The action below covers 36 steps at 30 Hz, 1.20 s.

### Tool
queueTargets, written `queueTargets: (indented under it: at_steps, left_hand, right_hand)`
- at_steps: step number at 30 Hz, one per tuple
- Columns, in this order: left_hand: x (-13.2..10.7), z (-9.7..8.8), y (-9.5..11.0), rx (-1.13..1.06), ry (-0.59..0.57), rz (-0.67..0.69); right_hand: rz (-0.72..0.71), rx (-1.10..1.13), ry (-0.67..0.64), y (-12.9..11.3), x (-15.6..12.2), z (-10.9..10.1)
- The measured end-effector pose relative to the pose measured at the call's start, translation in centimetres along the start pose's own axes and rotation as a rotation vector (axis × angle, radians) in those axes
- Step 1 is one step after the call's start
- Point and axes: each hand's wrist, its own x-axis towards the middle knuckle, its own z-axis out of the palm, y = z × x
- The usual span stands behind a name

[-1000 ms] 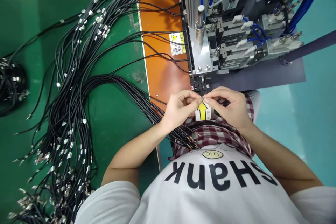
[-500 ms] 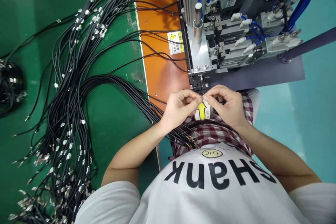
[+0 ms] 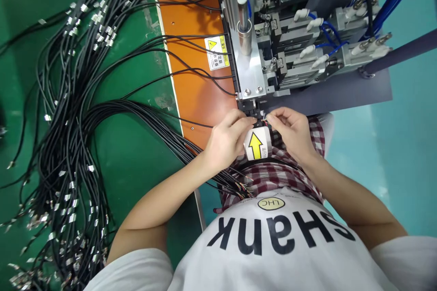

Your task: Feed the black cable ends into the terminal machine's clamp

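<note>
wire ends just beside right hand

The black cables have a smooth, matt rubbery sheath and end in bright metal terminals, while the orange phenolic board has a smooth, faintly glossy surface. Above it, the aluminium plate looks satin and the steel piston rod polished. The warning label is glossy paper, the checked shirt soft woven cloth, and the green floor sheen-painted.
</note>
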Motion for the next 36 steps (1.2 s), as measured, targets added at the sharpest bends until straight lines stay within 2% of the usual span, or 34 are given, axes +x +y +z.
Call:
queueTargets:
  at_steps: [4, 7, 20, 26, 36]
  left_hand:
    - [0.8, 1.0, -1.7, 0.040, 0.054, 0.032]
    - [1.0, 1.5, -2.0, 0.052, 0.069, 0.014]
    - [0.9, 1.8, -1.8, 0.034, 0.021, -0.087]
    - [0.8, 1.9, -1.9, 0.064, 0.023, -0.070]
    - [1.0, 1.6, -1.4, 0.095, -0.070, -0.104]
  right_hand:
    - [0.024, 0.053, 0.025, 1.1, 1.6, 0.4]
    - [0.029, 0.054, 0.023, 1.5, 2.1, 0.4]
    - [0.026, 0.023, 0.016, 1.8, 2.4, 0.1]
    - [0.023, 0.027, 0.005, 1.8, 2.4, 0.1]
    - [0.028, -0.003, -0.021, 1.7, 2.3, 0.3]
